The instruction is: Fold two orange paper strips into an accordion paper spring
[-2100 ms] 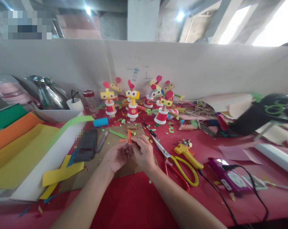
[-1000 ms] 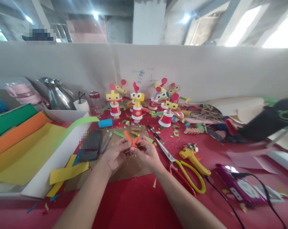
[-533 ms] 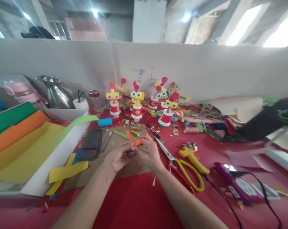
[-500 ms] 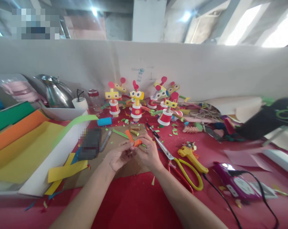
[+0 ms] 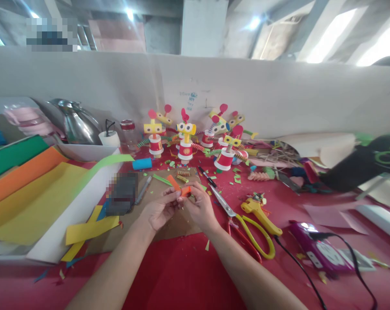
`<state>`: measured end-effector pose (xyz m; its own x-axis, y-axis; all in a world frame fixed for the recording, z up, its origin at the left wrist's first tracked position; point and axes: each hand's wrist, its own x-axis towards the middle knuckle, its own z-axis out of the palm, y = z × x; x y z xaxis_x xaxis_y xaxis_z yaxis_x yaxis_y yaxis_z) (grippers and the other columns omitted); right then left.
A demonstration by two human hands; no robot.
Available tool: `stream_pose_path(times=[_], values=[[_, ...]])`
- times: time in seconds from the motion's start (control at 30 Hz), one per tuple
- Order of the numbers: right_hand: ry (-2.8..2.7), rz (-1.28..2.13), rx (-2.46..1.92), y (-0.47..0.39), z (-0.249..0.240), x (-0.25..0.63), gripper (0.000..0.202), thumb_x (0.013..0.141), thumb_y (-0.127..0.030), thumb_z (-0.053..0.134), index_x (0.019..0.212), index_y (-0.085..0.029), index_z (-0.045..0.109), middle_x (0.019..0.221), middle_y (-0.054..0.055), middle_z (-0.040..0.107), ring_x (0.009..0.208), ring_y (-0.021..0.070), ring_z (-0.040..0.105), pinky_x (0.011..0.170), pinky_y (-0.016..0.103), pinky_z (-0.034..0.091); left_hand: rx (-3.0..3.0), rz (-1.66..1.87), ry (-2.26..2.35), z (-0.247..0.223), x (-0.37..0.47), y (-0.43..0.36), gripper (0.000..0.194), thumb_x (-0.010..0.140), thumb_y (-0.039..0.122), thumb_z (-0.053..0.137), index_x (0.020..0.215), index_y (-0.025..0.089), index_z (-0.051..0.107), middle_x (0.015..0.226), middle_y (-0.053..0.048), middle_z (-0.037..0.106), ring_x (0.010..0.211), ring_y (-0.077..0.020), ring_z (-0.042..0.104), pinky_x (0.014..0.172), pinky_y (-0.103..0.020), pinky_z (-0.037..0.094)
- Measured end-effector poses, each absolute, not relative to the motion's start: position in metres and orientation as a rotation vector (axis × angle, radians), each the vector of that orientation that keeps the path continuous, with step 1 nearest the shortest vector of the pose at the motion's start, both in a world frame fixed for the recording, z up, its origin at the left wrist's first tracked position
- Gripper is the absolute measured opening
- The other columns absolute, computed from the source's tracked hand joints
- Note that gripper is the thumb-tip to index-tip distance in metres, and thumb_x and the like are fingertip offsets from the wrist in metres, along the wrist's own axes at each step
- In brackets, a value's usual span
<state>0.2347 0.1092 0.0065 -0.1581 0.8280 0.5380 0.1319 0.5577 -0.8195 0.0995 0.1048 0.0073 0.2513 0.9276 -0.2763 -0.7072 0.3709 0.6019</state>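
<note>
Both my hands pinch an orange paper strip (image 5: 173, 183) over the brown cardboard (image 5: 177, 228). My left hand (image 5: 162, 209) grips it near its middle, and one end sticks up between the hands. The other end is bent over toward my right hand (image 5: 199, 206), whose fingers are closed on it. Just beyond the fingers lie two folded paper springs (image 5: 183, 176) and a light green strip (image 5: 161, 179). A pair of scissors (image 5: 225, 203) with yellow and red handles rests beside my right hand. A grey pen (image 5: 143, 190) lies left of my left hand.
Several paper-cup robot figures (image 5: 185, 150) stand at the back. A blue paper roll (image 5: 142, 163) lies before them. A white box (image 5: 68, 215) with coloured paper sits left, near yellow strips (image 5: 91, 230). Right are a yellow glue gun (image 5: 261, 215) and a purple device (image 5: 322, 249) with cables.
The upright end of the orange strip has tilted slightly left, and its bent part has shifted a little between my fingers. Both hands keep hold of it; the view has moved slightly.
</note>
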Motion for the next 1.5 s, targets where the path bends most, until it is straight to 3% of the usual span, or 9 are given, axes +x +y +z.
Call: stream_pose_path(times=[0.27,0.7,0.8,0.87,0.93,1.07,1.13,1.33,1.5], values=[[-1.624,0.799,-0.754,0.108,0.006,0.235,0.012,0.08,-0.028,0.063,0.069,-0.021,0.063,0.087,0.003,0.057,0.083,0.0173,0.057,0.077,0.029,0.045,0.593,1.058,0.544,0.015,0.092,0.102,0.023,0.066,0.008,0.075,0.086,0.011,0.064,0.069,-0.001,0.061,0.06,-0.0073,0.057,0.066,-0.021,0.05],[-1.554,0.776,-0.816,0.106,-0.005,0.223,0.011,0.081,-0.021,0.059,0.07,-0.021,0.061,0.089,0.003,0.053,0.086,0.0175,0.055,0.077,0.029,0.048,0.553,1.138,0.603,0.014,0.092,0.106,0.023,0.065,0.006,0.074,0.084,0.012,0.063,0.072,-0.001,0.064,0.055,-0.0053,0.058,0.059,-0.017,0.052],[-1.586,0.759,-0.892,0.106,-0.011,0.221,0.009,0.084,-0.021,0.054,0.089,-0.021,0.062,0.098,0.005,0.054,0.088,0.0168,0.057,0.075,0.028,0.05,0.498,1.196,0.654,0.013,0.095,0.108,0.024,0.064,0.004,0.073,0.084,0.013,0.064,0.069,0.001,0.064,0.051,-0.0042,0.057,0.055,-0.015,0.05],[-1.622,0.735,-0.973,0.106,-0.011,0.223,0.028,0.085,-0.021,0.054,0.113,-0.023,0.057,0.106,0.008,0.053,0.085,0.0163,0.058,0.07,0.028,0.051,0.496,1.219,0.688,0.012,0.095,0.109,0.025,0.065,0.005,0.073,0.087,0.013,0.065,0.068,0.001,0.065,0.051,-0.005,0.057,0.053,-0.016,0.05],[-1.7,0.647,-1.072,0.106,-0.005,0.229,0.04,0.083,-0.019,0.057,0.123,-0.023,0.051,0.107,0.009,0.053,0.084,0.0174,0.059,0.068,0.029,0.051,0.511,1.251,0.727,0.011,0.095,0.111,0.026,0.067,0.008,0.072,0.091,0.013,0.065,0.073,-0.002,0.068,0.057,-0.0085,0.061,0.057,-0.019,0.052],[-2.056,0.339,-1.228,0.101,0.022,0.262,0.014,0.079,-0.017,0.06,0.092,-0.021,0.065,0.092,0.008,0.06,0.088,0.0229,0.058,0.077,0.035,0.047,0.485,1.377,0.823,0.007,0.09,0.116,0.013,0.07,0.01,0.07,0.081,0.013,0.064,0.077,-0.005,0.07,0.072,-0.0132,0.066,0.07,-0.024,0.054],[-2.12,0.209,-1.376,0.094,0.034,0.292,0.007,0.082,-0.02,0.059,0.082,-0.021,0.066,0.086,0.007,0.061,0.081,0.0219,0.058,0.071,0.034,0.045,0.44,1.432,0.893,0.004,0.087,0.119,0.009,0.071,0.01,0.069,0.076,0.014,0.062,0.073,-0.004,0.069,0.071,-0.012,0.066,0.07,-0.023,0.053],[-1.983,-0.21,-2.024,0.069,0.02,0.398,0.014,0.084,-0.023,0.051,0.086,-0.019,0.065,0.088,0.01,0.063,0.079,0.023,0.059,0.068,0.033,0.041,0.447,1.355,0.906,0.001,0.089,0.116,0.017,0.064,0.009,0.073,0.072,0.015,0.06,0.072,-0.003,0.067,0.07,-0.0118,0.064,0.073,-0.026,0.05],[-1.97,-0.158,-2.352,0.068,-0.011,0.43,0.017,0.083,-0.029,0.049,0.089,-0.018,0.061,0.081,0.01,0.066,0.078,0.0271,0.062,0.064,0.033,0.039,1.032,1.222,1.166,0.001,0.102,0.107,0.011,0.066,0.021,0.071,0.07,0.017,0.062,0.067,0.001,0.062,0.063,-0.0114,0.057,0.065,-0.025,0.043]])
